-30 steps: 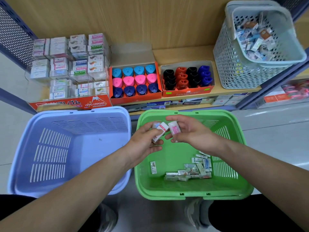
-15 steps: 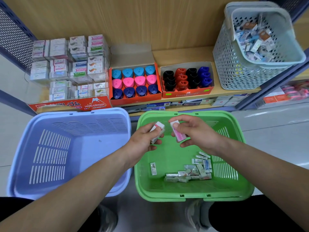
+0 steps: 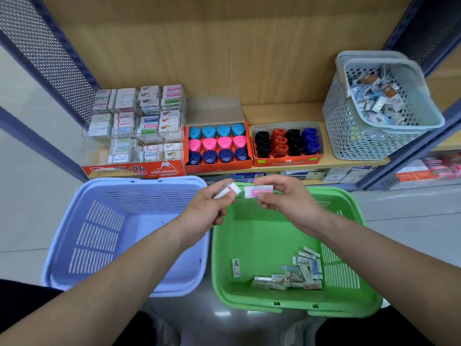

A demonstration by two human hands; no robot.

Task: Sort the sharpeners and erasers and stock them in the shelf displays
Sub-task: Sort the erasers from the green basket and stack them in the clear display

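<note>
Sorting stock at a wooden shelf [image 3: 282, 111]: my left hand [image 3: 207, 211] pinches a small white block eraser with a pink stripe [image 3: 228, 190], tilted, between thumb and curled fingers, while my right hand [image 3: 289, 198] grips a white eraser in a pink printed sleeve [image 3: 258, 191], held about level with its label facing up. The two erasers sit just apart, above the far rim of the green plastic basket [image 3: 262, 236]. On that basket's floor lies a heap of small wrapped erasers [image 3: 294, 273] near the right wall, with one lone wrapped eraser [image 3: 235, 267] off to its left. Beside it on my left stands a lavender-blue plastic basket [image 3: 124, 233]. On the shelf, left to right: a clear display case of stacked boxed erasers [image 3: 139, 123] with a red "Hard Eraser" front; an orange carton of triangular sharpeners [image 3: 217, 146] in rows of light blue, pink and navy; a Faber-Castell carton of black, red and blue sharpeners [image 3: 287, 143] – and a grey perforated basket [image 3: 361, 136] holding a jumble of small packets [image 3: 374, 101], too small to tell apart.
</note>
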